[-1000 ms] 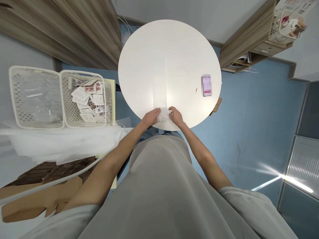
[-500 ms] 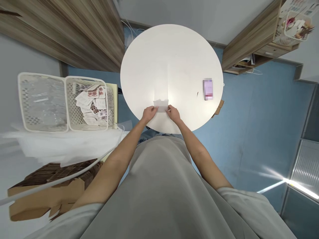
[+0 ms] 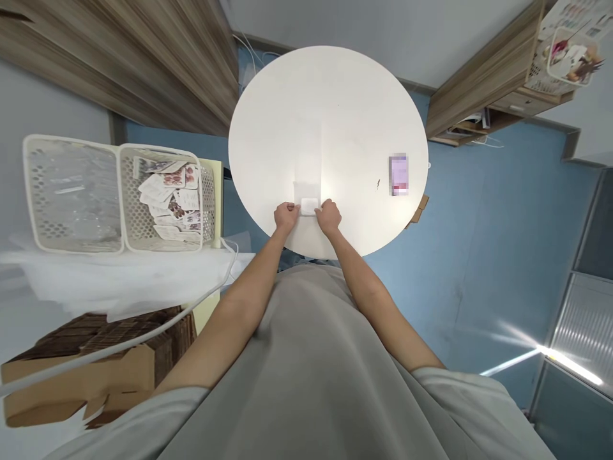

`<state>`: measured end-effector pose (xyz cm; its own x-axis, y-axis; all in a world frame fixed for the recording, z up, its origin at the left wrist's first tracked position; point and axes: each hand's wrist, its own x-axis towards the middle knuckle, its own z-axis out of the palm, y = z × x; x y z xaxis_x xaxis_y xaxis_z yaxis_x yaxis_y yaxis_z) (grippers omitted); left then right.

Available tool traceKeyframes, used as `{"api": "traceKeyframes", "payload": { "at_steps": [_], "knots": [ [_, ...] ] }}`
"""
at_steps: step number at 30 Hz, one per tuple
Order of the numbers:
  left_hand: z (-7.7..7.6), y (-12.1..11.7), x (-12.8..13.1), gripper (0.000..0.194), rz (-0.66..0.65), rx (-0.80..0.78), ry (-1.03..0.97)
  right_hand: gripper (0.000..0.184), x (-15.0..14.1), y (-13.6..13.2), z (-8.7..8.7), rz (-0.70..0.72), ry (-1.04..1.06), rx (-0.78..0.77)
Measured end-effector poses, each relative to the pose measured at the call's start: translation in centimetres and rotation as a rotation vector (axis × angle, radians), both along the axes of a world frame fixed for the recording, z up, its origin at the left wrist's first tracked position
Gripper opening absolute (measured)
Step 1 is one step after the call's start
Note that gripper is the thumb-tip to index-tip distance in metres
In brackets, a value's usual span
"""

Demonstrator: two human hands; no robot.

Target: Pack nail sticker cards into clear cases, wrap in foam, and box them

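Note:
A small, flat white rectangular piece [image 3: 309,206] is held low over the near part of the round white table [image 3: 330,83]. My left hand [image 3: 286,216] pinches its left edge, fingers closed. At the right edge my right hand [image 3: 329,216] grips it between thumb and curled fingers. Just beyond the piece lies a greyish rectangular patch; I cannot tell whether it is a shadow or part of the piece. Whether the piece is a card or a small packet is not clear.
A blurred-out purple item [image 3: 398,174] lies on the table's right side. Left of the table stand a white basket [image 3: 122,211] of printed cards and another white basket [image 3: 29,191] of clear plastic bags. Brown cardboard [image 3: 81,367] is stacked at lower left, crossed by a white tube [image 3: 143,337].
The grey piece between my hands now shows a smaller white face and sits a little nearer to me. My right hand has shifted slightly left; both hands keep their grip.

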<state>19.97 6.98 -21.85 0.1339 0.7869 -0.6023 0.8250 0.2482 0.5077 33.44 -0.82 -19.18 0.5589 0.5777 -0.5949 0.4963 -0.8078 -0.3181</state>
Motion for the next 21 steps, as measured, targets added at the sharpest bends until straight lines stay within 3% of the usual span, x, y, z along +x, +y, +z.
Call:
{"api": "traceKeyframes", "payload": {
  "at_steps": [3,5,8,10,14,21],
  "knots": [
    [0.2,-0.7,0.0,0.038,-0.111,0.210,-0.040,0.027,-0.2,-0.1,0.3,0.284,-0.121,0.143],
    [0.1,-1.0,-0.1,0.046,-0.331,0.338,-0.133,0.037,-0.3,-0.1,0.4,0.474,-0.137,0.213],
    [-0.7,-0.6,-0.4,0.065,-0.706,0.324,-0.235,0.046,-0.2,-0.1,0.1,0.619,-0.097,0.238],
    [-1.4,-0.1,-0.5,0.077,-0.833,0.284,-0.228,0.047,0.1,-0.2,-0.4,0.652,-0.067,0.242],
    [-2.3,0.9,-0.6,0.077,-0.897,0.269,-0.187,0.050,0.8,-0.8,-1.5,0.655,-0.014,0.253],
    [-0.6,-0.2,-2.2,0.079,-1.028,0.177,-0.129,0.054,0.4,-5.0,-1.6,0.646,0.046,0.312]
  ]
}}
